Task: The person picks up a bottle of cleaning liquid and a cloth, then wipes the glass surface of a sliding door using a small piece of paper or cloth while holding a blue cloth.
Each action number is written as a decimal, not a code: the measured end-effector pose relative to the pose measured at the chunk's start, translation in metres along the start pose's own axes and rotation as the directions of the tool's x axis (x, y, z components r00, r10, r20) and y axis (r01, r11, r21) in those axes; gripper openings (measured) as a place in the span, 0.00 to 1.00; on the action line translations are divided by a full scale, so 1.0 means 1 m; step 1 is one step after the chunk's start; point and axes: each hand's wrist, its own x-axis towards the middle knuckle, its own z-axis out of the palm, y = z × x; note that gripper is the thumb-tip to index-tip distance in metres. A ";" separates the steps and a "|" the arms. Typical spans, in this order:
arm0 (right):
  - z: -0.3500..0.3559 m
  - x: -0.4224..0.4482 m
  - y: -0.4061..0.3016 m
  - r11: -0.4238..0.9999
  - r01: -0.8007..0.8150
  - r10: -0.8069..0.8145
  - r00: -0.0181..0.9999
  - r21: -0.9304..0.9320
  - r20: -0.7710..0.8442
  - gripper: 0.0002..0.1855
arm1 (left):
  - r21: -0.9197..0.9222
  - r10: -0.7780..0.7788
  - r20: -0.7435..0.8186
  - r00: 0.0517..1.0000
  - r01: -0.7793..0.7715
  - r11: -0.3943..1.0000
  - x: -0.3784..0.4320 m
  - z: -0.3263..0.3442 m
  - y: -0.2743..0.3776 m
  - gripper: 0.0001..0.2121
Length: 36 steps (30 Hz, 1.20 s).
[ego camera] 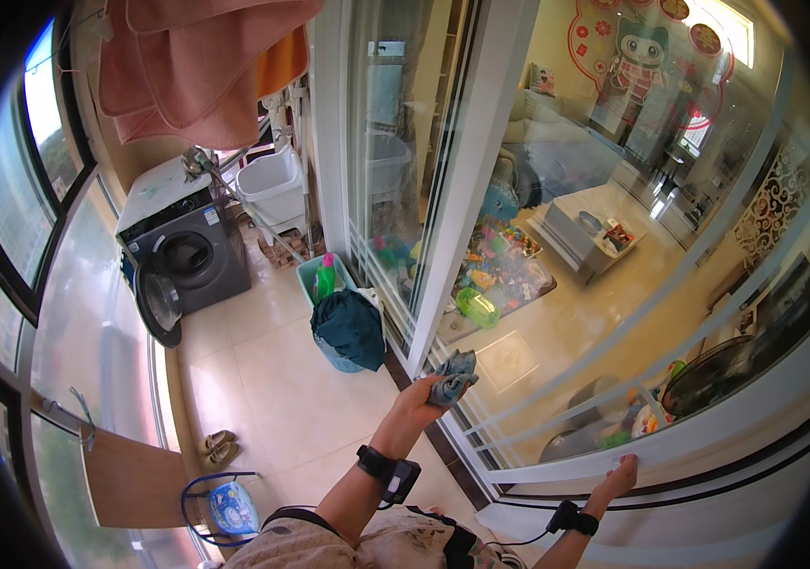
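Observation:
My left hand (pixel 413 400) holds a crumpled grey-blue cloth (pixel 453 378) in front of the glass sliding door (pixel 519 320). The cloth is bunched up and sticks out past my fingers. Over on the right, my right hand (pixel 620 478) has its fingers curled at the white door frame (pixel 554 464); any handle under them is hidden. Each wrist wears a black strap with a small box. Beyond my left hand, a dark teal garment (pixel 349 323) is heaped on a light blue basket (pixel 339 358) on the floor.
A front-loading washing machine (pixel 188 245) stands with its round door (pixel 157 302) swung out. Nearby are a teal bin (pixel 311 274) with a green bottle (pixel 324 276) and a white tub (pixel 270 186). Shoes (pixel 218 448) and a small chair (pixel 233 506) are at left. Pink fabric (pixel 191 71) hangs overhead.

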 end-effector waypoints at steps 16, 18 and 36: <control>0.064 -0.029 -0.016 0.976 0.117 -0.148 0.975 0.185 0.166 0.18 | -0.051 0.059 -0.040 0.997 -0.061 0.997 -0.030 0.001 0.013 0.16; 0.071 -0.038 -0.019 0.959 0.148 -0.188 0.971 0.242 0.147 0.18 | -0.050 0.064 -0.016 0.998 -0.065 0.997 -0.035 -0.007 0.018 0.16; 0.073 0.017 -0.077 0.885 -0.074 -0.178 0.859 0.460 0.481 0.12 | 0.019 0.084 -0.002 0.996 -0.084 0.996 -0.055 0.005 -0.045 0.15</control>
